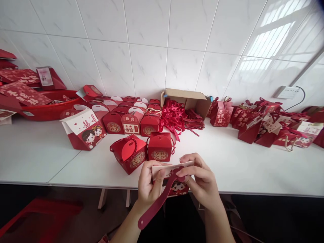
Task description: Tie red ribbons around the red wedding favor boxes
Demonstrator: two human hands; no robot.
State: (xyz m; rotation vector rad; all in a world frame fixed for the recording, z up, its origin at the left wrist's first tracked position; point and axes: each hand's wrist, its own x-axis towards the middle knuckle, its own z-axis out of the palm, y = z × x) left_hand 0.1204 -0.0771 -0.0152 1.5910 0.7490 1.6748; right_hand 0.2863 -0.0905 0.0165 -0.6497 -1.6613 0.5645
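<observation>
A white-topped red gift box [180, 189] with cartoon figures is held up at the table's front edge. On its left side my left hand [149, 182] is closed, thumb against the front and fingers behind. My right hand [201, 177] pinches the flower-shaped end of a dark red strap [157, 205] against the top of the box; the strap's other end, with a small hole, hangs down to the left. Just beyond my hands stand a red box with a rope handle [129, 153] and a similar red box [159, 146].
A cardboard box [187, 93] with red ribbons [173, 114] stands by the wall. Rows of red boxes [112, 123] are left of it. A finished-looking box [86, 130] stands further left, before a red basin [48, 111]. Several gift bags [221, 114] are at right.
</observation>
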